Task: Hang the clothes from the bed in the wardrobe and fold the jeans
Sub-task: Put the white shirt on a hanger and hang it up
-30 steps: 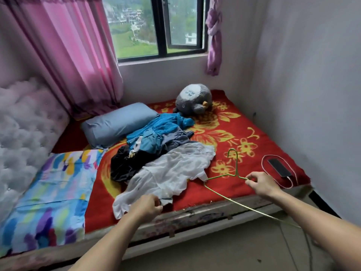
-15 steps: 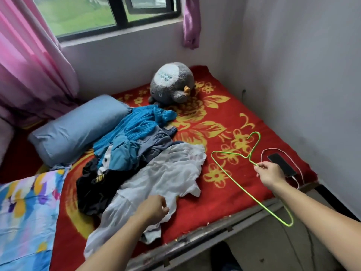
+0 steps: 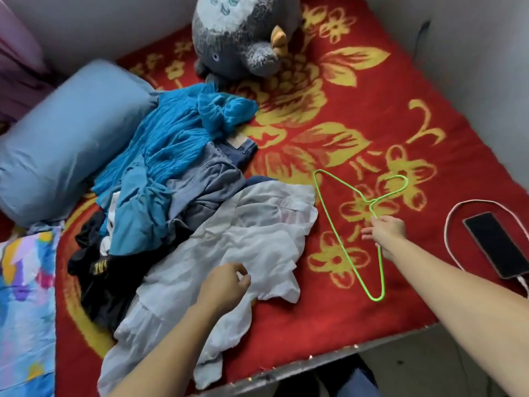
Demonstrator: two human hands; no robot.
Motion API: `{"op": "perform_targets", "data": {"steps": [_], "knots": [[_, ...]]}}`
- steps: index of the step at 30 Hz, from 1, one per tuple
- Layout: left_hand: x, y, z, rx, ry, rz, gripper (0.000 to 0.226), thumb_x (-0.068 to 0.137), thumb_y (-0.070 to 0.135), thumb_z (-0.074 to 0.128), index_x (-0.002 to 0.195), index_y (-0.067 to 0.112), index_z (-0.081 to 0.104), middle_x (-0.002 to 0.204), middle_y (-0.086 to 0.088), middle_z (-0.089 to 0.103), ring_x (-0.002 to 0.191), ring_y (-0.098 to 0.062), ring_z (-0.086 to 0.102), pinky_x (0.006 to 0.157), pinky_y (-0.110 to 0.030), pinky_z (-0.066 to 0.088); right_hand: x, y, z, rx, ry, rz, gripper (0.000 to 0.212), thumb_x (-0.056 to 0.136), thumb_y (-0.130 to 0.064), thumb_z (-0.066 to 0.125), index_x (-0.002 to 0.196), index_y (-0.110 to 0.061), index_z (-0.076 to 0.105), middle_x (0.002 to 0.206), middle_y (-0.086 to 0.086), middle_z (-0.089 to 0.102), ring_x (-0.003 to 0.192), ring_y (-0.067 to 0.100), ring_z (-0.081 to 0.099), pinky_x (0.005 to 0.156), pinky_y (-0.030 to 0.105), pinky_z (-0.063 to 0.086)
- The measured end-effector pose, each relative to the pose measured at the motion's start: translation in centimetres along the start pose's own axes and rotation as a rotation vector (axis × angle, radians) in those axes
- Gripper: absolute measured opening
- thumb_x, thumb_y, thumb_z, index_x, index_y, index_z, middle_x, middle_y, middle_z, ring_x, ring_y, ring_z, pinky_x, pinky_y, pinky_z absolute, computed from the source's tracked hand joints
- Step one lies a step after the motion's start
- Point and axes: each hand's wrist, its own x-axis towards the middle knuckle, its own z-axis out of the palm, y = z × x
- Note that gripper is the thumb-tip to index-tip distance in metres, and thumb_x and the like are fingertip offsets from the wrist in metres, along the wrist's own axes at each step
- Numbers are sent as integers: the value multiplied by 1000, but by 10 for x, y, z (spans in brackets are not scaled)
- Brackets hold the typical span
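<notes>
A pile of clothes lies on the red flowered bed (image 3: 357,116): a white thin garment (image 3: 257,233) in front, a bright blue garment (image 3: 177,138), a grey shirt (image 3: 206,181), a black garment (image 3: 97,270), and jeans (image 3: 243,146) partly buried with their waist patch showing. My left hand (image 3: 226,285) hovers over the white garment's lower part with its fingers loosely curled. To the right of the pile, my right hand (image 3: 386,232) holds a green wire hanger (image 3: 367,201) by one arm just below the neck. The hanger sits low over the blanket.
A grey plush toy (image 3: 243,32) sits at the back by the wall. A blue pillow (image 3: 63,138) and a colourful pillow (image 3: 23,296) lie left. A black phone (image 3: 495,242) with a pink cable (image 3: 449,224) lies right. The bed's front edge (image 3: 315,365) is near my legs.
The view has moved closer and tilted down over the bed. My right hand brought the hanger forward and lower onto the blanket beside the white garment. My left hand's fist loosened above the garment.
</notes>
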Motion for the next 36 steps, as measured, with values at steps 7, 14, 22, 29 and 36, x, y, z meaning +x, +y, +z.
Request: {"op": "perform_targets", "data": {"steps": [7, 14, 22, 29, 36], "knots": [[76, -16, 19, 90, -92, -31, 17, 90, 32, 51, 99, 23, 62, 90, 2, 64, 74, -14, 61, 64, -32, 49, 7, 23, 21, -804, 47, -145, 27, 88, -23, 54, 111, -26, 68, 120, 10, 65, 112, 34, 59, 90, 37, 46], [168, -10, 34, 89, 162, 78, 31, 93, 23, 50, 122, 16, 58, 125, -5, 51, 113, -26, 49, 79, -35, 43, 34, -26, 145, -875, -182, -773, 26, 92, -27, 52, 114, -19, 64, 117, 2, 61, 114, 26, 53, 82, 38, 45], [254, -7, 52, 147, 422, 262, 40, 83, 13, 53, 123, 16, 56, 128, -9, 47, 114, -32, 43, 90, -41, 40, 68, -2, 192, -811, -105, -677, 22, 89, -27, 52, 106, -26, 65, 105, 7, 69, 97, 35, 62, 69, 34, 39], [269, -12, 52, 230, 490, 34, 42, 86, 18, 50, 128, 18, 49, 118, -13, 46, 108, -33, 43, 85, -42, 38, 47, 22, 154, -703, -62, -926, 17, 91, -22, 54, 106, -19, 63, 104, -6, 59, 103, 20, 54, 68, 33, 40], [257, -14, 47, 246, 478, 76, 28, 94, 21, 44, 119, 16, 57, 118, -13, 43, 106, -31, 42, 86, -39, 37, 76, -16, 210, -972, -183, -799, 22, 88, -19, 51, 105, -15, 63, 105, 11, 62, 101, 35, 59, 69, 36, 40]]}}
